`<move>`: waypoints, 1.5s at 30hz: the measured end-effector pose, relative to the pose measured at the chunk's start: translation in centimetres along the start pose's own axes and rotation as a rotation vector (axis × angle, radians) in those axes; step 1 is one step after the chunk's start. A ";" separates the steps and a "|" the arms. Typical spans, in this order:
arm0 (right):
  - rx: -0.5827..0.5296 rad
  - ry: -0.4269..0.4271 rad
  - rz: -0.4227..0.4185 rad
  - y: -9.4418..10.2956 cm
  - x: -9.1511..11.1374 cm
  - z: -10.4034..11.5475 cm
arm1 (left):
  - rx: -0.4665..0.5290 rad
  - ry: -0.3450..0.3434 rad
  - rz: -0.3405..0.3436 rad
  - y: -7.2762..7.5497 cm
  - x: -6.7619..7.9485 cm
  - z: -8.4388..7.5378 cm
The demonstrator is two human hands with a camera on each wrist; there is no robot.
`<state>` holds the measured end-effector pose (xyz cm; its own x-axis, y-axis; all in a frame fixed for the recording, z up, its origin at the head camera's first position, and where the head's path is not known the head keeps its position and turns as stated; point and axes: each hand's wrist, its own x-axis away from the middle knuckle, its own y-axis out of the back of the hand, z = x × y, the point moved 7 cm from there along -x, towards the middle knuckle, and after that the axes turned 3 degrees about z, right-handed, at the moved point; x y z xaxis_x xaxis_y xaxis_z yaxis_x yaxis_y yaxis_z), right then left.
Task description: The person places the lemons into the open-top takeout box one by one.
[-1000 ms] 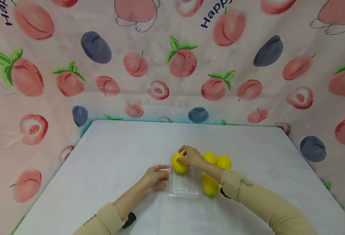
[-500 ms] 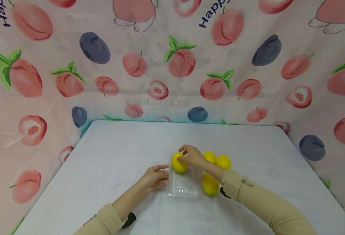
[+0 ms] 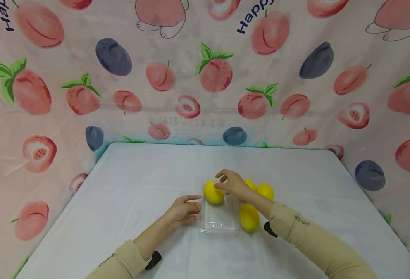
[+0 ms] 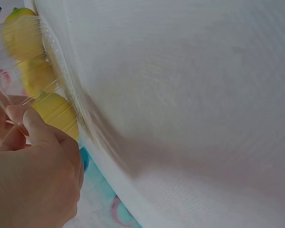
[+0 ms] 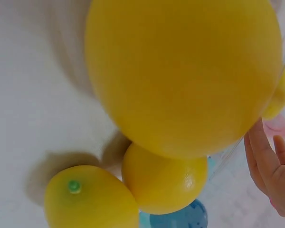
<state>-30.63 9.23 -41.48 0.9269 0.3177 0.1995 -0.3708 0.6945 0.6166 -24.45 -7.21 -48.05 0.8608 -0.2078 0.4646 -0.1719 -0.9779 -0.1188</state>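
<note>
The straight-fingered left hand (image 3: 184, 210) likely steadies the tray (image 3: 221, 217); the right hand (image 3: 233, 183), loosely spread beside the lemon (image 3: 212, 193) inside, holds nothing.

A white surface (image 3: 149, 168) with rounded far corners stretches below a pale pink cloth (image 3: 187, 79), which hangs behind it and along both sides. The cloth bears printed peaches (image 3: 216, 75), some green-leaved, some halved, dark blue plum-like fruits (image 3: 113, 56), "Happy" lettering (image 3: 255, 16) and pink figures (image 3: 161, 13) cut off at the top. Bluish tinting (image 3: 205, 142) edges its lower part.
</note>
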 end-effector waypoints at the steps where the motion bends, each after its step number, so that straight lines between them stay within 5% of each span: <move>1: -0.005 0.003 0.000 0.1 0.0 0.0 | 0.002 0.000 0.001 0.0 0.0 0.0; 22: -0.009 0.002 0.023 2.2 2.0 -0.7 | 0.011 -0.013 0.016 0.0 -0.3 -0.1; 45: -0.039 -0.034 0.009 5.0 6.4 -3.0 | 0.006 -0.004 0.003 -0.1 -0.1 0.0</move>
<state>-26.68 16.63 -39.40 0.9249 0.3020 0.2310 -0.3801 0.7165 0.5850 -24.55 -7.12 -48.06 0.8624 -0.2107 0.4603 -0.1719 -0.9771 -0.1253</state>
